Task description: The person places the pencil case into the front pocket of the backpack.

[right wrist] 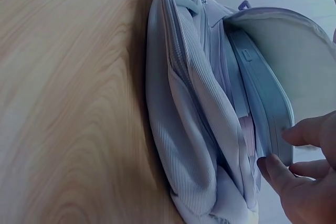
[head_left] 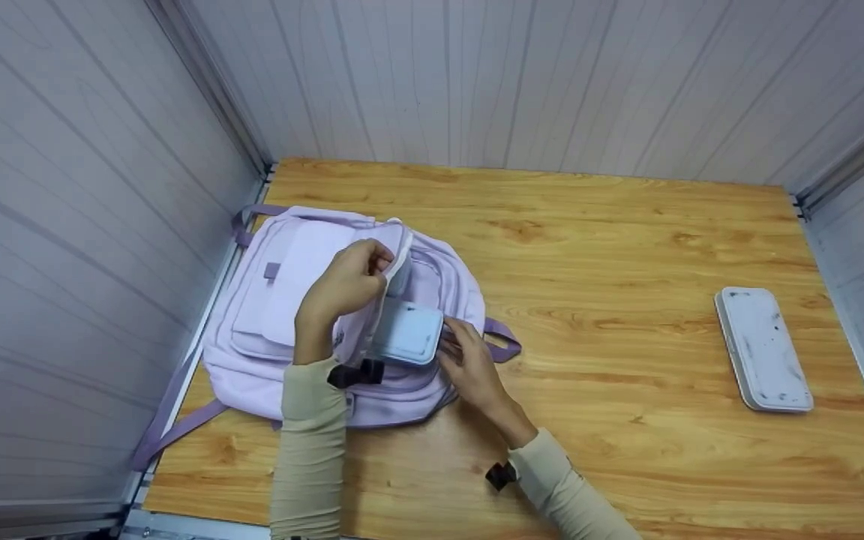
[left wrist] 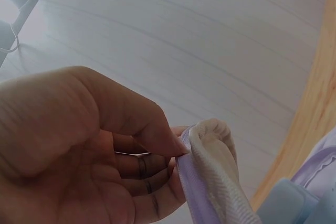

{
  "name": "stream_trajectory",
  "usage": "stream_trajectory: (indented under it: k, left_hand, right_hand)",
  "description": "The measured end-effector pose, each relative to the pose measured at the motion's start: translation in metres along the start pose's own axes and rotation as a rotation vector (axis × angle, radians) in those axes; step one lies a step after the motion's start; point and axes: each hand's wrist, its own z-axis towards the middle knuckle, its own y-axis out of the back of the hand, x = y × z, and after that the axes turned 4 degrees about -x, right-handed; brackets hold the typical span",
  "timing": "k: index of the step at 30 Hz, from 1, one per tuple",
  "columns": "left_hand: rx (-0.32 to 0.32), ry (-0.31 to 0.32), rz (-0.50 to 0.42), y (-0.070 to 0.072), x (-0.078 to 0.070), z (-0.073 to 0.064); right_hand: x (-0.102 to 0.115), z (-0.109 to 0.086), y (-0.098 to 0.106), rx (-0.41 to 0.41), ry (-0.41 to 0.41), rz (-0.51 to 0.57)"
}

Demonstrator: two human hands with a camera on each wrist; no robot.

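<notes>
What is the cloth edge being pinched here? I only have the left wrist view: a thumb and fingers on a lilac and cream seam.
Observer: It is the opening flap of a lilac backpack lying on the wooden table; the left hand holds it up.
Operator: And the pale blue corner at the bottom right?
Observer: That is a light blue case, partway into the opened backpack, with the right hand at its end.
Operator: Is it gripped?
Observer: The right wrist view shows the fingertips pinching the case's edge.
Operator: Anything else on the table?
Observer: A second, whitish case lies apart, far to the right.
</notes>
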Motion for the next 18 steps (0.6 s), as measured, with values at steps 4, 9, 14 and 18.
stream_trajectory:
  k: [4, 9, 14, 18]
  left_hand:
    - [-0.005, -0.003, 0.005, 0.001, -0.001, 0.0]
    - [-0.001, -0.002, 0.012, 0.0, 0.0, 0.0]
    - [0.003, -0.005, 0.005, 0.0, 0.001, 0.001]
    - [0.012, -0.002, -0.003, 0.0, 0.001, 0.001]
  right_hand:
    - [0.017, 0.005, -0.002, -0.001, 0.037, 0.024]
    - [0.039, 0.011, -0.001, 0.017, 0.033, 0.003]
    - [0.044, 0.016, -0.003, 0.039, 0.009, 0.007]
    - [0.042, 0.02, -0.007, 0.053, 0.007, 0.02]
